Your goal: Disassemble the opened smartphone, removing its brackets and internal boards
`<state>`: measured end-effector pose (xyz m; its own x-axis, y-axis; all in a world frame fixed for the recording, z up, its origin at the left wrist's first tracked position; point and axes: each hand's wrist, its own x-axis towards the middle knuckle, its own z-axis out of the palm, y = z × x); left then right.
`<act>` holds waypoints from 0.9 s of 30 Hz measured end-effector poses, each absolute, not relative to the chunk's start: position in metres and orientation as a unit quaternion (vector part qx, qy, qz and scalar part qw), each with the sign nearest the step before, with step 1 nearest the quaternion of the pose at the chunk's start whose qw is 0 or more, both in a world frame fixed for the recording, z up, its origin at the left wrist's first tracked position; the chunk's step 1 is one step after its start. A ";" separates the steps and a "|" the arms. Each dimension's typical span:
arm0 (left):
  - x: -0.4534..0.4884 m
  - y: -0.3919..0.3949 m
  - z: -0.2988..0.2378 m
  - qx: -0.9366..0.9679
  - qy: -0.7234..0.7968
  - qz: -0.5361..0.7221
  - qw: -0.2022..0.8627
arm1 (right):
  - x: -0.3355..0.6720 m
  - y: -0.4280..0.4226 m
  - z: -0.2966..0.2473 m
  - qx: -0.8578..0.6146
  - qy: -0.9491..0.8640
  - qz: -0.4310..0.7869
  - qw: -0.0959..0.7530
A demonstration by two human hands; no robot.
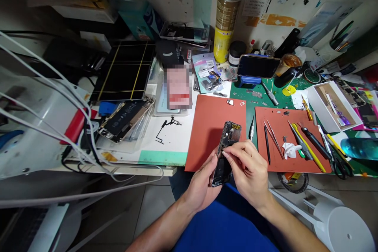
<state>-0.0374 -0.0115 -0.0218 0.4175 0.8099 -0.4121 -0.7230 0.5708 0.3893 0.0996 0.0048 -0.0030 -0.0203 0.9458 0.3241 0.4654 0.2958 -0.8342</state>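
My left hand (203,185) is wrapped round the lower left side of an opened phone (226,153), which is held tilted above the front edge of a red-brown mat (206,126). Inside the phone its bare inner parts show, with a yellow patch near the top end. Over the phone's middle, the thumb and forefinger of my right hand (248,169) pinch together at its inside. Whatever lies between those fingertips is too small to make out. A black flex cable (167,128) lies on the white surface to the left.
On a second red-brown mat (261,120) at right lie tweezers (274,139), a yellow-handled tool (313,153), scissors (341,165) and crumpled white tissue (291,150). A spray can (227,19) and a propped phone (258,66) stand behind. White cables (73,106) hang at left.
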 end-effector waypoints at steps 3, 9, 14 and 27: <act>-0.037 -0.012 -0.022 0.081 0.280 0.460 0.839 | 0.101 0.006 -0.003 -0.528 -0.665 0.266 0.457; -0.037 -0.011 -0.021 0.088 0.259 0.466 0.841 | 0.102 0.007 -0.006 -0.527 -0.672 0.266 0.447; -0.036 -0.011 -0.022 0.086 0.254 0.465 0.844 | 0.103 0.008 -0.005 -0.523 -0.675 0.261 0.449; -0.038 -0.011 -0.026 0.078 0.252 0.451 0.853 | 0.118 0.027 0.009 -0.523 -0.641 0.423 0.370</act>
